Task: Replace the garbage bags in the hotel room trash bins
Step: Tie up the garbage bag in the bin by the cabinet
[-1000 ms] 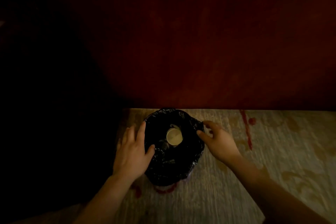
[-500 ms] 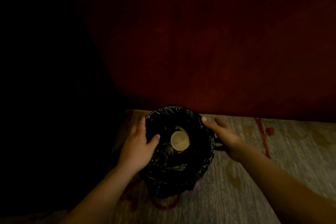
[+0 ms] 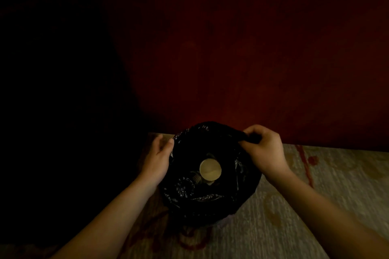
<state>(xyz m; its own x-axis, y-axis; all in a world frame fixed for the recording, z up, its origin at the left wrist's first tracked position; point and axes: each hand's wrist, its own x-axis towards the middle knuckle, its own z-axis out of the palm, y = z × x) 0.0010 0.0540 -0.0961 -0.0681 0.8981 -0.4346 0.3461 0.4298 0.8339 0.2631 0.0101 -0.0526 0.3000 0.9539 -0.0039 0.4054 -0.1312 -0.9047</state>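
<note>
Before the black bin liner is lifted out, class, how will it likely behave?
The black bin liner looks floppy: its rim bunches where the right hand pinches it. Probably light, holding only a paper cup and small litter. The thin, wrinkled film may sag or stretch.

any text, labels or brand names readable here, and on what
None can be read. The black garbage bag, the pale cup inside it, the carpet and the dark red wall show no legible words or numbers; the scene is too dim to rule out small print.

Pale carpet with red markings meets a dark red wall.
</note>
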